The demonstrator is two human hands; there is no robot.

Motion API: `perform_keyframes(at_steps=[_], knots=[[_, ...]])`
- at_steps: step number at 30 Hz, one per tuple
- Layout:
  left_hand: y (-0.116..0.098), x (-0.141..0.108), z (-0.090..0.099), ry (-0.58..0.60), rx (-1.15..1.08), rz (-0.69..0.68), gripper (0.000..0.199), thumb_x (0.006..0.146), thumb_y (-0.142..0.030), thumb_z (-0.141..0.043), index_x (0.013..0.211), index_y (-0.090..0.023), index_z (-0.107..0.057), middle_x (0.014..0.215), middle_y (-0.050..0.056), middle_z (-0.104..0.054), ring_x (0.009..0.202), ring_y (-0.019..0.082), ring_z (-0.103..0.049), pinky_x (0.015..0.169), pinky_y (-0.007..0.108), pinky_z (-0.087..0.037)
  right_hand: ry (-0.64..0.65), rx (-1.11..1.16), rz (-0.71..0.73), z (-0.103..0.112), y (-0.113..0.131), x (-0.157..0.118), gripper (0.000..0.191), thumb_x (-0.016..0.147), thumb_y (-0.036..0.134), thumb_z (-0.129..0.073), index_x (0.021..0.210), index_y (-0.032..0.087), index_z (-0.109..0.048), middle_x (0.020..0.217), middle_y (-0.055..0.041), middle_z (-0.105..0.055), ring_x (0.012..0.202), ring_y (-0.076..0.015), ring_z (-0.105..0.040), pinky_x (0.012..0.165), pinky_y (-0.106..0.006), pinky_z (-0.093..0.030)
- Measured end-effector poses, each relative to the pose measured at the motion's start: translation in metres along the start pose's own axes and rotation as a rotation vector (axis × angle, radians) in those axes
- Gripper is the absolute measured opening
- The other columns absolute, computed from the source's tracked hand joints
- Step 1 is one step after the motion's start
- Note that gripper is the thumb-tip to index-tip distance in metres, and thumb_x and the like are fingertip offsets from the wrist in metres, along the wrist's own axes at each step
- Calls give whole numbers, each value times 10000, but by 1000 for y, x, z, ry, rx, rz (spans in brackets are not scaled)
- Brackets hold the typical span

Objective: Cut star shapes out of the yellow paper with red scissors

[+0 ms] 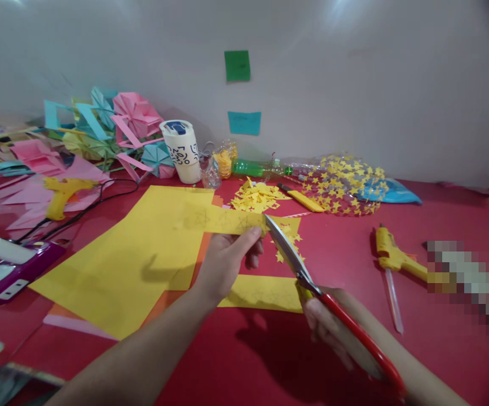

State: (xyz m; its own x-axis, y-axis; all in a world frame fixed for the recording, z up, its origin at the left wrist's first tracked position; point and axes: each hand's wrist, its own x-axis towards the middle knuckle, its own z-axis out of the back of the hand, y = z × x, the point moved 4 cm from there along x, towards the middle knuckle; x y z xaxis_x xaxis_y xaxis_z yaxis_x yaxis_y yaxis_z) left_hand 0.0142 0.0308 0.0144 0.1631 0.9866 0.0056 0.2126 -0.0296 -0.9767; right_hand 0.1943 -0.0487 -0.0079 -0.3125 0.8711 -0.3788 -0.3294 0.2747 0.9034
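Note:
Pinched in my left hand is a yellow paper strip with star outlines drawn in a row. My right hand is wrapped round red-handled scissors, whose blade tips meet the strip's right end, close to my left fingers. Below lies another yellow strip with drawn stars, partly covered by my hands. Small cut yellow stars lie behind the scissors. Large yellow sheets are spread on the left, over orange and pink paper.
Yellow scraps, a box cutter and a star-covered clear piece lie at the back. A white tumbler stands beside folded paper shapes. Glue guns lie right and left, and a purple power strip sits at left.

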Motion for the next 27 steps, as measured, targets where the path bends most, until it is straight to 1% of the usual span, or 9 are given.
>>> perform_keyframes(at_steps=[2, 5, 7, 10, 12, 14, 16, 20, 27], knots=[[-4, 3, 0, 10, -35, -46, 295, 850, -334, -621, 618, -152, -619, 540, -13, -587, 436, 72, -497, 436, 208, -396, -6, -13, -2, 0, 3, -1, 526, 804, 689, -577, 631, 210, -441, 513, 40, -438, 377, -78, -397, 324, -193, -267], [-10, 6, 2, -17, -73, -102, 194, 842, -277, -621, 687, -162, -597, 585, -29, -606, 430, 66, -510, 422, 197, -395, -4, -19, 4, 0, 6, -3, 549, 820, 719, -532, 649, 207, -435, 522, 43, -462, 348, -56, -376, 302, -174, -246], [-13, 8, 4, -32, -71, -130, 157, 846, -265, -610, 723, -172, -579, 602, -41, -601, 442, 63, -517, 429, 190, -404, -1, -31, 9, -1, 5, -3, 561, 828, 738, -498, 662, 207, -425, 533, 47, -473, 338, -46, -371, 301, -169, -248], [-17, 9, 5, -19, -32, -153, 155, 860, -273, -590, 742, -174, -573, 609, -44, -588, 456, 62, -520, 442, 189, -416, 31, -59, 4, 0, 0, -2, 578, 832, 763, -453, 671, 209, -412, 538, 51, -467, 347, -48, -385, 314, -171, -256], [-18, 10, 6, 0, 0, -149, 155, 860, -279, -586, 748, -173, -573, 610, -42, -585, 457, 65, -526, 443, 192, -417, 90, -73, 24, -1, -1, -1, 607, 820, 797, -407, 656, 213, -391, 515, 54, -446, 364, -60, -402, 332, -174, -257], [-18, 12, 7, 17, 31, -133, 160, 855, -283, -589, 743, -171, -570, 606, -39, -582, 453, 67, -527, 438, 193, -412, 46, -118, 73, 3, 1, -2, 594, 864, 767, -368, 679, 205, -413, 537, 40, -477, 375, -60, -409, 354, -183, -256], [-18, 13, 7, 32, 61, -118, 167, 850, -288, -593, 734, -170, -566, 599, -38, -580, 450, 66, -524, 435, 192, -406, 55, -139, 96, 4, 4, -3, 596, 865, 770, -360, 685, 204, -416, 546, 32, -493, 376, -60, -404, 358, -189, -248], [-21, 15, 9, 51, 114, -122, 182, 852, -291, -589, 719, -169, -561, 599, -34, -582, 453, 66, -524, 442, 191, -410, 79, -146, 104, 5, 8, -6, 589, 860, 767, -380, 700, 202, -428, 567, 30, -491, 381, -62, -393, 353, -191, -264], [-25, 15, 11, 62, 170, -135, 188, 856, -287, -585, 711, -169, -564, 578, -37, -570, 452, 65, -520, 449, 192, -408, 91, -151, 128, 5, 12, -5, 536, 888, 694, -444, 693, 195, -446, 585, 33, -479, 395, -57, -369, 357, -188, -259]])
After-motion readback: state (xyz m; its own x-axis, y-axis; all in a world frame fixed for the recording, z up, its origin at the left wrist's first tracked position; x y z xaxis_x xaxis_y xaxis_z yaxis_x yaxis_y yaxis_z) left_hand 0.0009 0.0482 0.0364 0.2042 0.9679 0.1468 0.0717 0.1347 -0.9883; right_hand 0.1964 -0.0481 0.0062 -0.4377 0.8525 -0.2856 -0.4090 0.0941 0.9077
